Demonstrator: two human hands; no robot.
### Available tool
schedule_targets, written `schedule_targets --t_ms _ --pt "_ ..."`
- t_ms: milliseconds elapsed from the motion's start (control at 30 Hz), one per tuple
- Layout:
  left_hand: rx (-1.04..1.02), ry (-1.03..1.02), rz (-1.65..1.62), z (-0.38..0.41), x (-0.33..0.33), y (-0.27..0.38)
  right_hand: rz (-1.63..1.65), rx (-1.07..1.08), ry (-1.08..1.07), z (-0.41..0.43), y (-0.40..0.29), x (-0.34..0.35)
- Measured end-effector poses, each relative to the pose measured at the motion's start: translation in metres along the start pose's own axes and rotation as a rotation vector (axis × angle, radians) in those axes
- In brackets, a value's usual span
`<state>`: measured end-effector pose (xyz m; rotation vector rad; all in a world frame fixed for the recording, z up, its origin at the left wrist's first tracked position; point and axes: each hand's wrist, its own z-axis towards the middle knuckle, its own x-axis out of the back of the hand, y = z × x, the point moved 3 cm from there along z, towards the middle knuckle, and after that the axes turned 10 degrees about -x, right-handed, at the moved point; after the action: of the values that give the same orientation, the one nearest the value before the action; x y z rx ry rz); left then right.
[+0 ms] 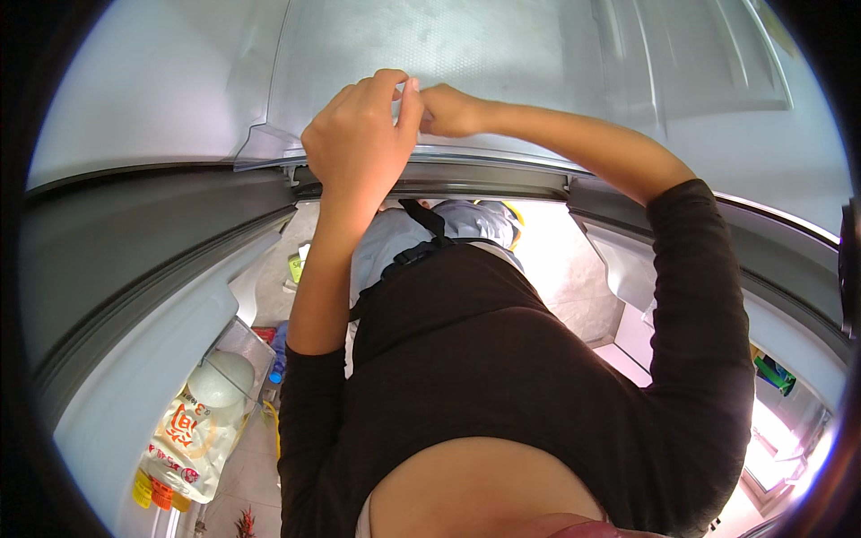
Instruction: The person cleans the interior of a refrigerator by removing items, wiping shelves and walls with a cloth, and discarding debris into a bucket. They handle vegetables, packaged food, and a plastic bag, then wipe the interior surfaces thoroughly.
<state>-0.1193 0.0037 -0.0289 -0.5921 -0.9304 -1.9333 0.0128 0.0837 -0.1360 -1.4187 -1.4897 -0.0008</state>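
Note:
My left hand is raised over the clear shelf inside an open refrigerator. Its fingers are curled, and the thumb stands up near the index fingertip. Close beside it, my right hand is bent inward with its fingers folded, partly hidden behind the left thumb. The two hands meet or nearly meet. Whether anything small is between the fingers cannot be made out. Both hands are just inside the shelf's front edge.
Open refrigerator doors flank me; the left door has a bin holding a printed pouch, a pale rounded object and bottles with yellow and orange caps. Ribbed inner walling lies at the right. Items rest on the tiled floor.

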Motion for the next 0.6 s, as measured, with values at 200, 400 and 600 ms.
schedule_targets --t_ms 200,400,600 --pt "0.001 -0.002 -0.003 -0.002 0.0 0.0 -0.205 0.129 0.098 -0.001 0.04 0.093" --pt "-0.023 -0.027 0.009 0.002 0.001 0.003 -0.684 -0.07 0.381 0.023 0.191 0.168" --pt "0.001 -0.005 -0.007 -0.001 -0.002 -0.001 -0.909 -0.391 0.208 0.006 0.185 0.154"
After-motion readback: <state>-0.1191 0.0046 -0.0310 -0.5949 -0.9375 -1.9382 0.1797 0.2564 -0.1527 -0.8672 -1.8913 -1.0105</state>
